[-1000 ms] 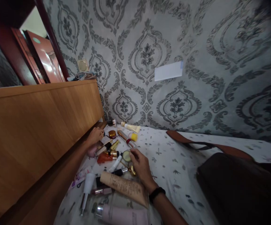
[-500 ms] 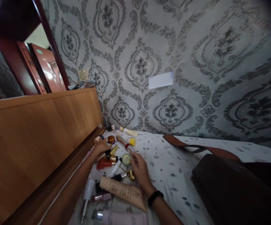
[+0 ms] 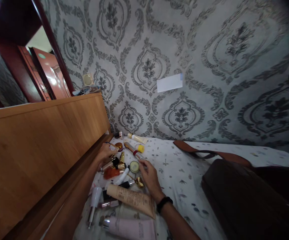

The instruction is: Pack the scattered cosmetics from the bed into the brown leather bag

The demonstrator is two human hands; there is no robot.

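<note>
My left hand [image 3: 106,153] is closed among the cosmetics near the wooden panel, with a thin brownish item at its fingertips, too small to name. Just beyond its fingers sits an amber jar [image 3: 119,146]. My right hand [image 3: 148,175], wearing a black wristband, rests with fingers loosely bent and apart. Its fingertips are beside a round pale-green tin [image 3: 134,166] and close to the silver end of a long tube [image 3: 135,152]. Between the hands lie an orange-red item [image 3: 111,173], a white tube [image 3: 122,176] and a gold piece [image 3: 139,182].
Nearer me lie a beige tube [image 3: 132,199], a pink tube [image 3: 132,228] and a white applicator [image 3: 94,200]. A yellow-capped item [image 3: 140,148] is farther back. A dark bag [image 3: 236,200] with a brown strap is at right. The wooden panel [image 3: 49,133] borders the left side.
My left hand has shifted slightly; the dark blue-topped item seen at its fingers no longer shows there, and a thin brownish item does. My right hand has barely moved.
</note>
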